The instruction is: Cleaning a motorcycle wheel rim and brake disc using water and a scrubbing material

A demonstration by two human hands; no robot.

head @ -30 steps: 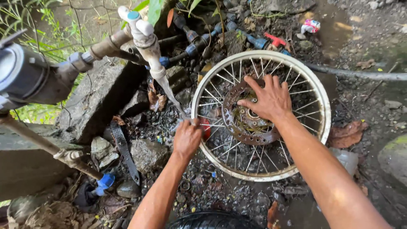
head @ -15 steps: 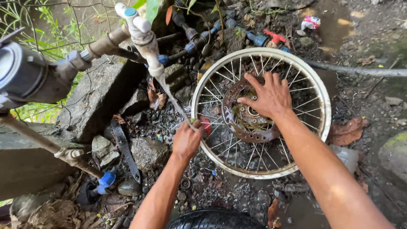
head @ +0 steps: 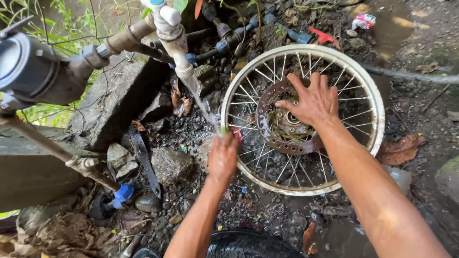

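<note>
A spoked motorcycle wheel (head: 377,110) without a tyre lies flat on wet, stony ground, its rusty brake disc (head: 267,126) facing up. My right hand (head: 311,100) rests spread on the disc and hub. My left hand (head: 223,155) is closed on a small red and green scrubbing piece at the rim's left edge. Water streams from a white tap (head: 172,36) down onto that hand and the rim.
A grey water meter (head: 28,71) and pipes run along the left. Concrete blocks (head: 114,100), stones and dead leaves surround the wheel. A black tyre (head: 253,243) lies at the bottom edge. Puddles and a hose (head: 416,74) lie to the right.
My left hand has stayed at the rim under the water stream. My right hand keeps pressing on the disc. The view has shifted slightly.
</note>
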